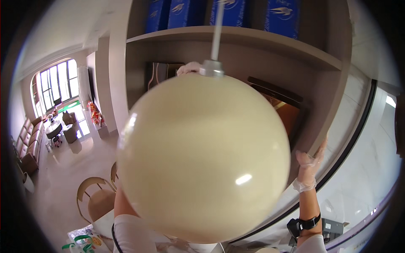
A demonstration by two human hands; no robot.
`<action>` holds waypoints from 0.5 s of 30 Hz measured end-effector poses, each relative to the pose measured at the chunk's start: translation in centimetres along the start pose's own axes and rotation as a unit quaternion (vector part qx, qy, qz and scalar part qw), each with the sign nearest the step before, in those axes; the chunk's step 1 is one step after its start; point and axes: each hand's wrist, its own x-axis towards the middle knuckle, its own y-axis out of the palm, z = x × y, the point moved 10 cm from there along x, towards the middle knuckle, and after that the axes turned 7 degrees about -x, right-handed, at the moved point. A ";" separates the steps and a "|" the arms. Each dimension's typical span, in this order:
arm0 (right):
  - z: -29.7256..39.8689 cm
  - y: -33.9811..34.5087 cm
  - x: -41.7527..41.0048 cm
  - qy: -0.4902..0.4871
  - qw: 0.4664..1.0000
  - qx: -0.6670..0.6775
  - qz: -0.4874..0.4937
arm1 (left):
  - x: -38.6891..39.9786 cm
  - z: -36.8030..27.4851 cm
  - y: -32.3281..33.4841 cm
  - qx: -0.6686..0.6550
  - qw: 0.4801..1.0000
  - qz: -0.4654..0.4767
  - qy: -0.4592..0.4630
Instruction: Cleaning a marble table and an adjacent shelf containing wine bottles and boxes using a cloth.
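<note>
A cream globe pendant lamp (205, 151) hangs on a pale rod right before me and fills the middle of the view. My left hand (190, 68), in a thin glove, shows only as a strip over the lamp's top, beside its metal cap (212, 68). What its fingers do is hidden behind the globe. My right hand (310, 164) wears a clear plastic glove. It is raised at the lower end of the cabinet's right side panel (335, 95), thumb and fingers apart; whether it touches the panel is hard to tell.
Blue boxes with gold birds (227, 12) stand on the upper shelf (234, 33). Below are a dark patterned box (158, 74) and a brown box (288, 118). Chairs (98, 199) and a table corner (106, 221) with plastic bags (85, 242) lie low left. A sofa (30, 139) is farther off.
</note>
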 end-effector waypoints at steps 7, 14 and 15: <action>-2.2 -0.8 -0.4 -0.030 0.998 -0.058 -0.022 | 2.8 -4.9 2.8 -0.023 0.936 0.024 0.350; -3.3 -4.0 -0.9 0.023 0.998 -0.043 -0.050 | 8.3 -6.8 4.0 0.041 0.924 -0.054 0.378; -2.9 -4.4 -1.1 0.027 0.997 -0.026 -0.066 | 7.7 -6.8 5.9 0.128 0.902 -0.029 0.412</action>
